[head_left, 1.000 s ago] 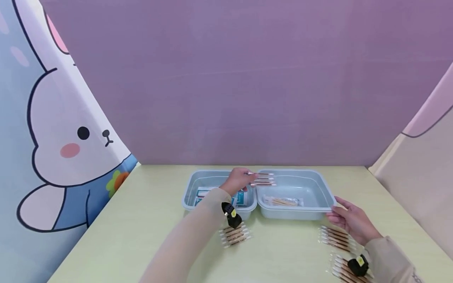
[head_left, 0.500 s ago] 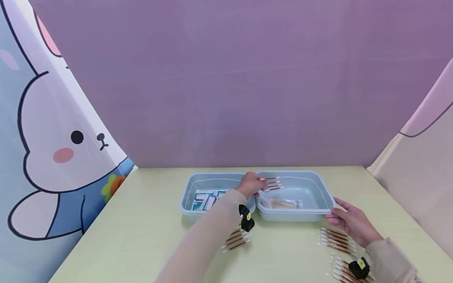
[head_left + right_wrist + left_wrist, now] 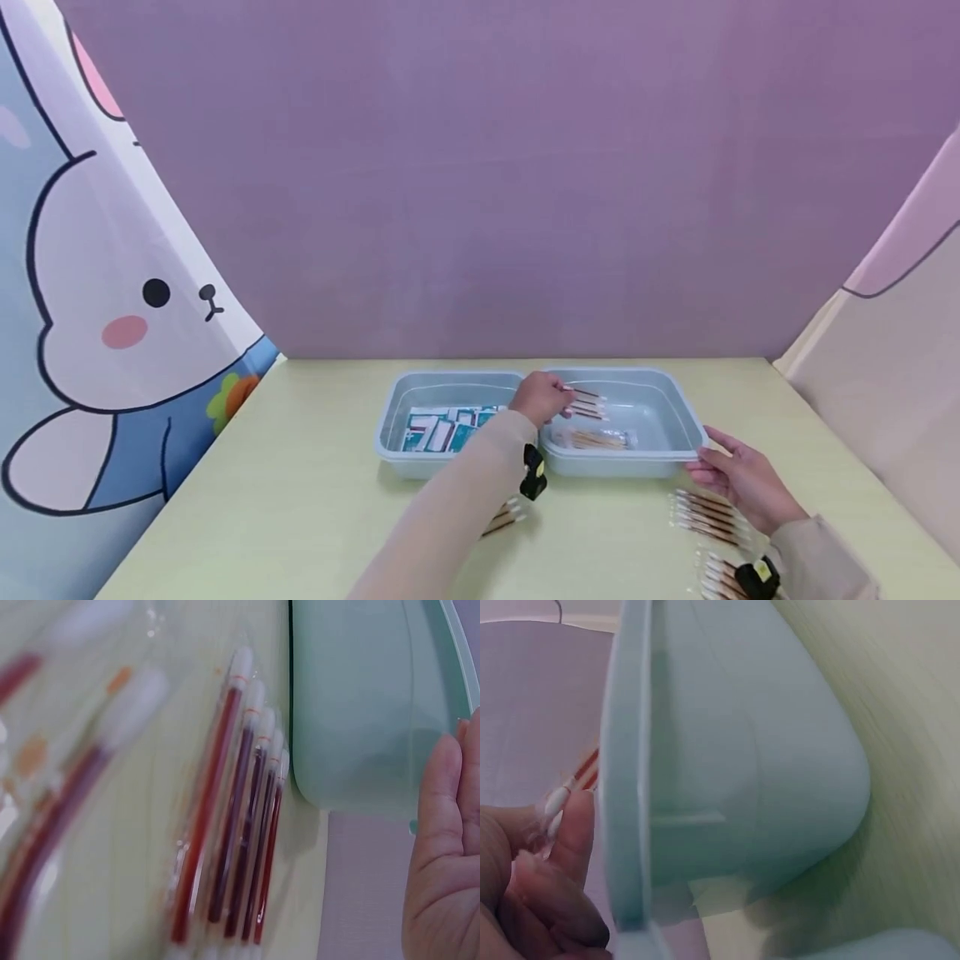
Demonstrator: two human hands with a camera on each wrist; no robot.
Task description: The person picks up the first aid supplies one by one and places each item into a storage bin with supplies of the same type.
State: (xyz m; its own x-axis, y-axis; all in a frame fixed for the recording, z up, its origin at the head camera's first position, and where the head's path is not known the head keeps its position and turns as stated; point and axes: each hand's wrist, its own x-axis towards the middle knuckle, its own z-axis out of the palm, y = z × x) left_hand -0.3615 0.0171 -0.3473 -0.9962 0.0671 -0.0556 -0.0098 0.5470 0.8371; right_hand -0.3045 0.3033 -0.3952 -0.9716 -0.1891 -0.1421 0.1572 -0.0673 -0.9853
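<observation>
Only the head view shows far tips [image 3: 603,408] of held swabs [image 3: 587,404].

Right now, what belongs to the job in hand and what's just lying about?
Probably the job:
swab pack in the left hand
right tray, at the right hand
clear packet inside
swab packs on the table

Seemingly just around:
left tray
teal-and-white packets in it
rabbit print

The left sleeve [image 3: 446,512] partly hides one pack [image 3: 505,519] below the left hand [image 3: 542,398]. Below the right hand [image 3: 750,479], the lowest pack [image 3: 722,577] is cut off.
</observation>
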